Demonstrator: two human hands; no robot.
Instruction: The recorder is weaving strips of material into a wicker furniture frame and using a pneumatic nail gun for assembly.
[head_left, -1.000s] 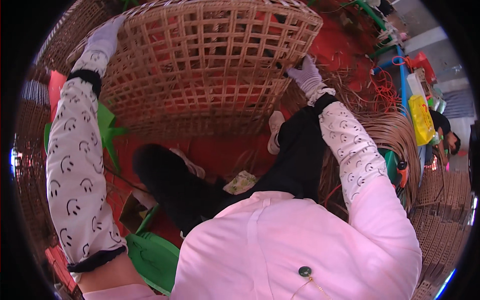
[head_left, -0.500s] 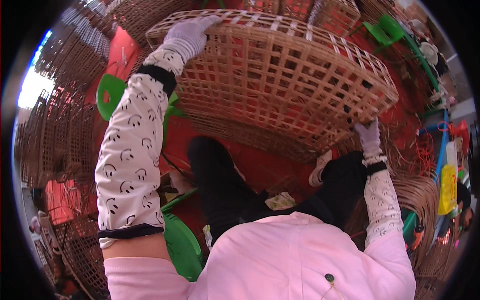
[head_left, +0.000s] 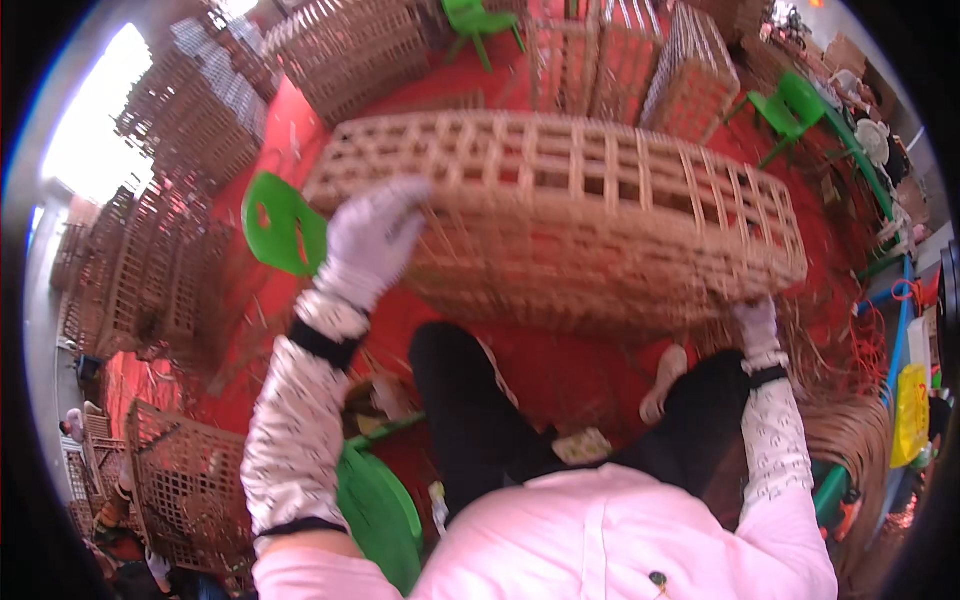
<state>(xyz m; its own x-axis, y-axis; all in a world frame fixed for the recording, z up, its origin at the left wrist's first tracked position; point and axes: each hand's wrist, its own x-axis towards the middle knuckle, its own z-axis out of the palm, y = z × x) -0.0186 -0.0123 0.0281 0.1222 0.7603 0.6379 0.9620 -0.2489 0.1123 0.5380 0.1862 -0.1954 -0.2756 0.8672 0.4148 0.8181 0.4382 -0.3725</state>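
Note:
A long woven basket point(head_left: 560, 170) of brown strips, with an open lattice, spans the space in front of my knees. Its lower part is blurred. My left hand point(head_left: 378, 235), in a pale glove, is against the basket's left part. Motion smears its fingers, so a grip there cannot be made out. At the basket's lower right corner, my right hand point(head_left: 757, 322), gloved too, has its fingers closed on the edge, partly hidden by the weave. Patterned sleeves cover both forearms.
Green chairs point(head_left: 285, 222) stand on the red floor point(head_left: 560, 345), and a green seat point(head_left: 378, 520) is by my left thigh. More woven baskets point(head_left: 350, 50) stand beyond and in stacks at left. At right lie bundled brown strips point(head_left: 835, 430) and a yellow bag point(head_left: 908, 415).
The basket has tipped, so its long lattice side faces me more and its broad face is foreshortened. My left hand has come down from the top edge; my right stays at the corner.

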